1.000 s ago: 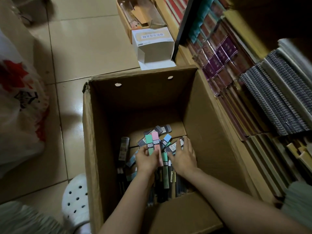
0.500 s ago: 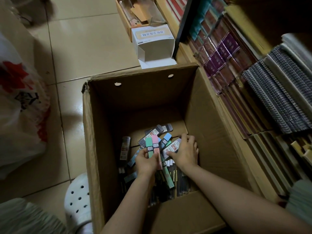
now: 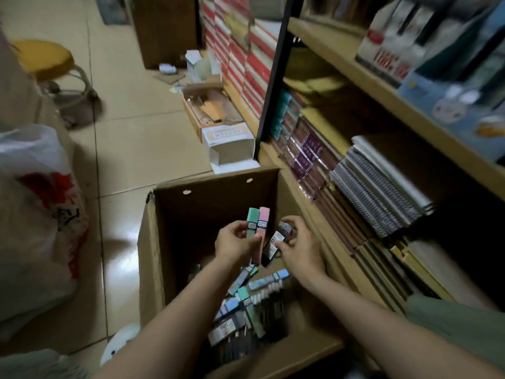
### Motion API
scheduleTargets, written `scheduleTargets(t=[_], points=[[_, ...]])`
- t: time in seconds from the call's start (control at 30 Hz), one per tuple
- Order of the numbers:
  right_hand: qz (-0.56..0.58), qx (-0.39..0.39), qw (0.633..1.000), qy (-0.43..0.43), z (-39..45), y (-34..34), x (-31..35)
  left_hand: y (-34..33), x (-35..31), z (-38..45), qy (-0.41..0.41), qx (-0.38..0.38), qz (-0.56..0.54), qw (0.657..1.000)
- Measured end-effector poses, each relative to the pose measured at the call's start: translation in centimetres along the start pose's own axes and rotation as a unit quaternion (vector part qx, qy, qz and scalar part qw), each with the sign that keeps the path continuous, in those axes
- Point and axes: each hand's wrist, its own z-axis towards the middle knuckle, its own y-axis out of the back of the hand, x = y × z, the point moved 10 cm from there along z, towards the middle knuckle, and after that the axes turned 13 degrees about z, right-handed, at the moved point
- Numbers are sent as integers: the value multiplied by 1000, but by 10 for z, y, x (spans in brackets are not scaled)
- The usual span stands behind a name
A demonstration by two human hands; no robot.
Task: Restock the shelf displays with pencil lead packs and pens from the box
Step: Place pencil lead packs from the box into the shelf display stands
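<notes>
An open cardboard box (image 3: 151,255) stands on the floor in front of me. Its bottom holds several pencil lead packs and pens (image 3: 246,305) in a loose pile. My left hand (image 3: 235,242) is raised above the pile and grips a green pack (image 3: 252,218) and a pink pack (image 3: 262,228) side by side, upright. Beside them my right hand (image 3: 300,246) pinches a dark pack with a red and white label (image 3: 276,243). The wooden shelf unit (image 3: 355,61) rises at the right.
Spiral notebooks (image 3: 382,192) and purple books (image 3: 306,154) fill the lower shelf beside the box. A white carton (image 3: 229,146) and a tray of scraps (image 3: 207,110) lie on the tiled floor behind it. A plastic bag (image 3: 35,214) bulges at left, a yellow stool (image 3: 46,61) farther back.
Both hands have risen from the bottom of the box with packs in them. The right hand picked up the dark labelled pack. My view tilted up toward the shelves.
</notes>
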Motion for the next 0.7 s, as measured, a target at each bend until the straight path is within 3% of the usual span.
scheduleTargets(t=[0.17, 0.33, 0.7], points=[[-3, -40, 990, 138, -4, 77, 114, 13, -122, -23, -122, 60, 58, 989], [14, -138, 960, 244, -23, 168, 206, 3, -212, -70, -220, 123, 80, 964], [-95, -171, 939, 283, -32, 259, 300, -29, -303, -115, -277, 212, 3, 937]])
